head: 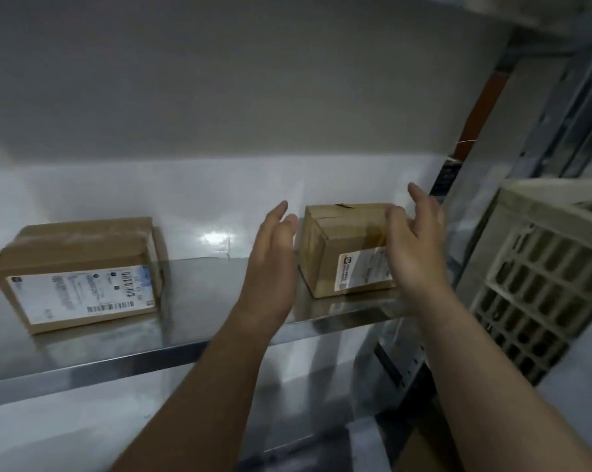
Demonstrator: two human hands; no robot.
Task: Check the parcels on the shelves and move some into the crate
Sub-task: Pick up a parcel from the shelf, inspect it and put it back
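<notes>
While facing the steel shelf [192, 301] with the slatted crate [539, 284] at right, leaving the wide labelled parcel [79, 270] alone. Bracketing the small taped parcel [338, 240] near the shelf edge with left hand [270, 253] and right hand [413, 247], both open, likely to lift it.

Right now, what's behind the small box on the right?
Only the back wall shows above the small box. The shelf right behind it is hidden by the box itself and the right hand.

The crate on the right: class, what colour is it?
The crate is off-white, seen best in the head view.
</notes>
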